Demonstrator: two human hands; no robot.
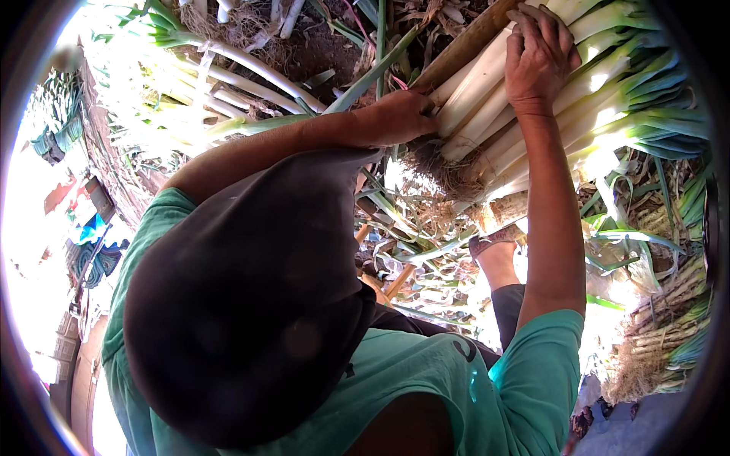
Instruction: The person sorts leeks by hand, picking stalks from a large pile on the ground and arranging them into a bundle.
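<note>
A thick row of leeks (502, 134) lies before me, white stalks slanting up to the right and blue-green leaves at the far right. Their root ends, with tangled brown roots (450, 171), point toward the lower left. My left hand (402, 117) is curled tightly at the root end of an upper leek, its fingertips partly hidden. Beside it a bit of pink string (400, 84) sticks out. My right hand (539, 51) lies across the upper stalks, fingers bent around them. A dark cap (251, 296) blocks much of the lower left.
A wooden pole (465, 43) runs along the upper side of the row. Loose leeks (251, 71) lie at upper left, and a rooted bundle (650, 347) sits at lower right. Leaf scraps (433, 273) litter the ground around a shoe (493, 239).
</note>
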